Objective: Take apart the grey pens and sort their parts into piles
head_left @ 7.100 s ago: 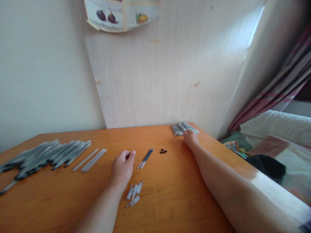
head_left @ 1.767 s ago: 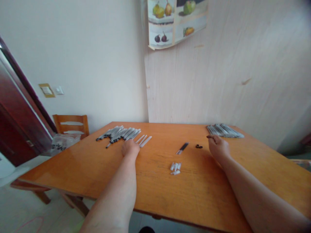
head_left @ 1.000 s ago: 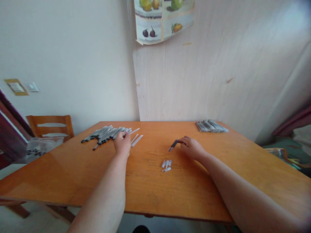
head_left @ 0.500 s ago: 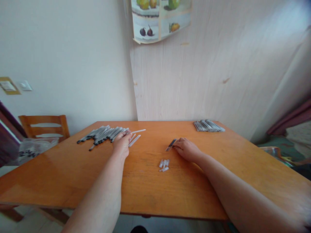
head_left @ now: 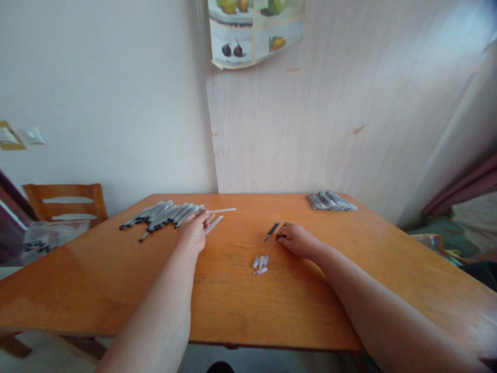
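Observation:
My left hand (head_left: 193, 233) is closed on a clear pen barrel (head_left: 224, 210) that sticks out to the right, just above the table. It sits at the right end of a pile of grey pens with black ends (head_left: 161, 215). A second clear barrel (head_left: 216, 224) lies beside that hand. My right hand (head_left: 297, 240) rests on the orange table (head_left: 233, 305) with its fingers pinched on a thin refill. Its tip shows beside a few dark refills (head_left: 271, 231). Several small clear caps (head_left: 260, 263) lie between my hands.
A neat bundle of grey pens (head_left: 330, 201) lies at the table's far right corner. A wooden chair (head_left: 64, 199) and a plastic bag (head_left: 44, 238) stand left of the table. A fruit poster (head_left: 254, 28) hangs on the wall. Bedding shows at the right edge.
My left hand picked a clear barrel from beside the pile and drew it slightly back. My right hand moved from the small black bits to the dark refills and pinched shut there.

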A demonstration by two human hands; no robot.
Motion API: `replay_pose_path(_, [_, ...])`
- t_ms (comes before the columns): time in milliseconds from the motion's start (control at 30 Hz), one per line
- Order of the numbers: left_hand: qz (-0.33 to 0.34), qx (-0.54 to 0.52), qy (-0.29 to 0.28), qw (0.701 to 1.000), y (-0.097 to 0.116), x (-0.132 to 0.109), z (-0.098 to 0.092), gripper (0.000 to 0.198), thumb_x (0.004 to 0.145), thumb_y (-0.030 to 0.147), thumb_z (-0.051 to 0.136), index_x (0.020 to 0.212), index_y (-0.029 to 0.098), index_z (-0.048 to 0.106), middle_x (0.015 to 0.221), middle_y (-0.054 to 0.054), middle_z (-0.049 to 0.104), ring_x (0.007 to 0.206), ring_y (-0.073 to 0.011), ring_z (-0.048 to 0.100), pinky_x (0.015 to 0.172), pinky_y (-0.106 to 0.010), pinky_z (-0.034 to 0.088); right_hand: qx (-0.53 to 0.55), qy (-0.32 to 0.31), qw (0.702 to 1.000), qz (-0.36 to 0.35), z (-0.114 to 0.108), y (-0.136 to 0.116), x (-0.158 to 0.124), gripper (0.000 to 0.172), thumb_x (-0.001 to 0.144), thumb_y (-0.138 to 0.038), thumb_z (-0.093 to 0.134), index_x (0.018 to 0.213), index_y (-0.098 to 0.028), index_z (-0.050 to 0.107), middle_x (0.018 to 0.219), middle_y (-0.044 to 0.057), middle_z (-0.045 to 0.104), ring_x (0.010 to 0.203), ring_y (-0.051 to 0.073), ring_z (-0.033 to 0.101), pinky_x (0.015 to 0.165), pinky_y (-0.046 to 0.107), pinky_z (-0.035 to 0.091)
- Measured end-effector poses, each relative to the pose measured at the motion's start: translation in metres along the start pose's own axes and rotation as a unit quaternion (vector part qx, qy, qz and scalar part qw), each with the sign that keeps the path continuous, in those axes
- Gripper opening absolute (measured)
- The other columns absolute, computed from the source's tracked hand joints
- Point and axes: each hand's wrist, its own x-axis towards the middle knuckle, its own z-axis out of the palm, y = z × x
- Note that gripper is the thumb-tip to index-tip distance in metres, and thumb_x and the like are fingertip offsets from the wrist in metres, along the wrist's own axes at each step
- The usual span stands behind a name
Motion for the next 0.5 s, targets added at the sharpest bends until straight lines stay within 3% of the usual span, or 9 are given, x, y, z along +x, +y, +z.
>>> replay_pose_path(500, [-0.034,0.000,-0.003,0.999,0.002,-0.002,0.000,0.018,0.067,0.015,0.073,0.078,0.017,0.060,0.064,0.004,0.060,0.055,-0.0047,0.052,0.050,-0.016,0.039,-0.083,-0.012,0.996,0.014,-0.006,-0.030,-0.005,0.015,0.084,-0.025,0.051,0.087,-0.018,0.063,0.100,0.010,0.065,0.092,0.021,0.058,0.073,0.028,0.038])
